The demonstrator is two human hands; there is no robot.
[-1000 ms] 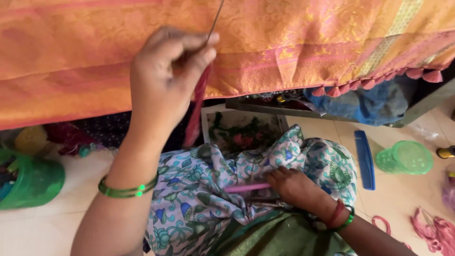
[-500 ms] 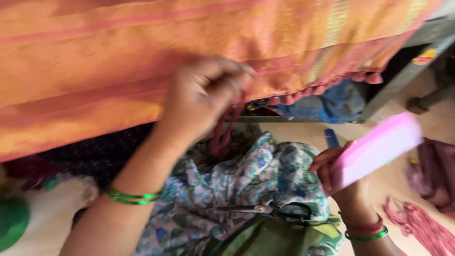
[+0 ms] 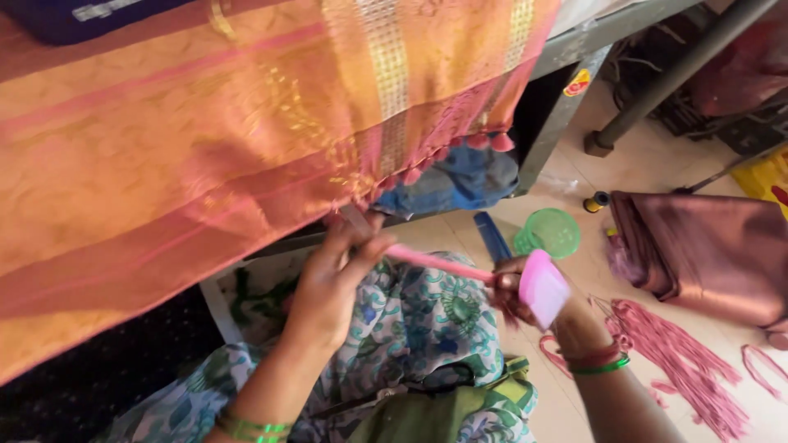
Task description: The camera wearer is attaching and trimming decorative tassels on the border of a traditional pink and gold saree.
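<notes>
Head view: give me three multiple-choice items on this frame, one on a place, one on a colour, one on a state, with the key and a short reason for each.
1. Where is the green plastic cup?
A. on the floor, right of the blue comb
B. on top of the orange cloth
C. in the left hand

2. What colour is the flat card in the right hand?
A. yellow
B. pink
C. black

3. How does the pink thread run between the hands?
A. coiled in a loose heap
B. pulled straight
C. cut in two pieces

Key: 1 A, the cup stands on the tiles just beside the comb. 2 B, the card is plainly pink. 3 B, the thread forms one straight line from the left fingers at the cloth's tasselled edge to the card.
</notes>
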